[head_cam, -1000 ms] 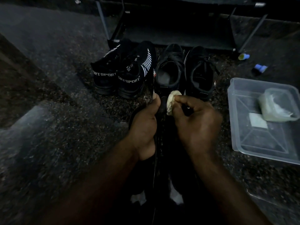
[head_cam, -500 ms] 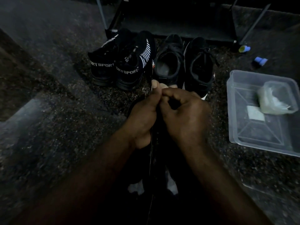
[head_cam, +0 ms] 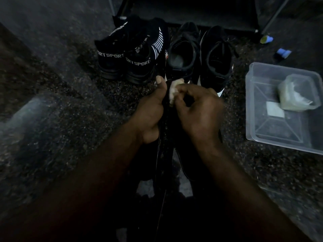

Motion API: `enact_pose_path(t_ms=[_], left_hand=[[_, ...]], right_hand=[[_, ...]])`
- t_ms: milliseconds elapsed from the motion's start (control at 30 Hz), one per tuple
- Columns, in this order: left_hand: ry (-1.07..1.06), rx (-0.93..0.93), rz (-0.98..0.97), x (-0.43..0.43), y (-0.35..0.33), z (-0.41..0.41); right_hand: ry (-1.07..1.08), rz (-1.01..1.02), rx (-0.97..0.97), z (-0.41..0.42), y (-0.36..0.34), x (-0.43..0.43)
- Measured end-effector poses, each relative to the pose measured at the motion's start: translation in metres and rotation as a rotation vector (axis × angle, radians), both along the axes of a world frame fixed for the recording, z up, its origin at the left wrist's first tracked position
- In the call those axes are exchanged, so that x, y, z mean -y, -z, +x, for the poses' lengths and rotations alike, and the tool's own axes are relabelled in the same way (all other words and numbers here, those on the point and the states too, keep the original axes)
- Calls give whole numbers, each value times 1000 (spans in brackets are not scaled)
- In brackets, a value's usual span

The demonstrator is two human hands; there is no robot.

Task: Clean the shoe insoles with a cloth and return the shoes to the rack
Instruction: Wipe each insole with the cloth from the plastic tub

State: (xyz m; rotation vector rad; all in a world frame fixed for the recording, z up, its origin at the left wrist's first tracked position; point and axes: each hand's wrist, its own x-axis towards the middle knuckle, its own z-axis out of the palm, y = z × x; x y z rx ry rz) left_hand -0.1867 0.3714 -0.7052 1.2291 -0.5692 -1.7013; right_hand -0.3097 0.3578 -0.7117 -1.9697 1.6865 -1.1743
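My left hand (head_cam: 150,112) grips a thin black insole (head_cam: 162,154) held on edge between my forearms, thumb up along its far end. My right hand (head_cam: 201,110) pinches a small pale cloth (head_cam: 173,90) against the insole's far end. Beyond my hands, two pairs of black shoes stand on the dark speckled floor: a pair lettered SPORT (head_cam: 129,55) on the left and a laced pair (head_cam: 201,55) on the right. The black shoe rack (head_cam: 192,13) stands behind them.
A clear plastic tub (head_cam: 279,123) sits at the right with a smaller clear container (head_cam: 297,93) and a white square inside. Small blue items (head_cam: 283,53) lie on the floor near the rack's right leg (head_cam: 274,16).
The cloth, hidden behind my closed fingers half a second ago, shows again at the insole's far end. My view has shifted closer toward the shoes and rack.
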Motion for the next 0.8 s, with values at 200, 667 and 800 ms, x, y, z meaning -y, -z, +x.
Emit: enact_pose_path(t_ms=[200, 667, 800], left_hand=[[-28, -33, 21, 2, 7, 0], [-61, -20, 57, 4, 12, 4], [-33, -56, 44, 2, 9, 1]], right_hand=[[-44, -10, 36, 10, 4, -7], [-80, -70, -85, 11, 7, -9], [47, -44, -101, -10, 13, 3]])
